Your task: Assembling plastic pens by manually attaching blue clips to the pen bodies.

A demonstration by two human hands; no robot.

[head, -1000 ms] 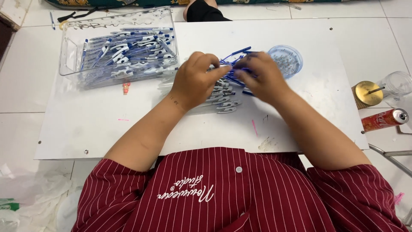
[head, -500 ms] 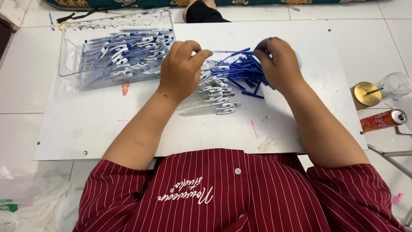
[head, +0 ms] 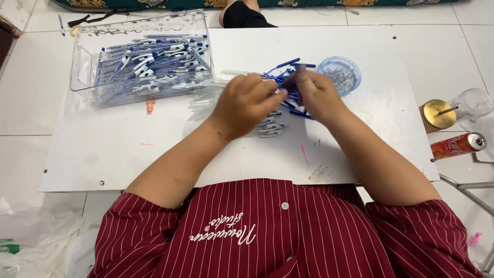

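Near the bench's (head: 128, 170) far edge, our left hand (head: 246, 103) and right hand (head: 315, 95) meet, fingers pinching a blue pen part (head: 288, 85) over the loose pile (head: 272, 126). We keep the pinch tight and parts aligned; clear tray (head: 82, 67) sits at the far-left corner.

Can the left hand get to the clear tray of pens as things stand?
Probably yes: the clear tray sits open-topped on the left hand's own side, with only bare white board between them.
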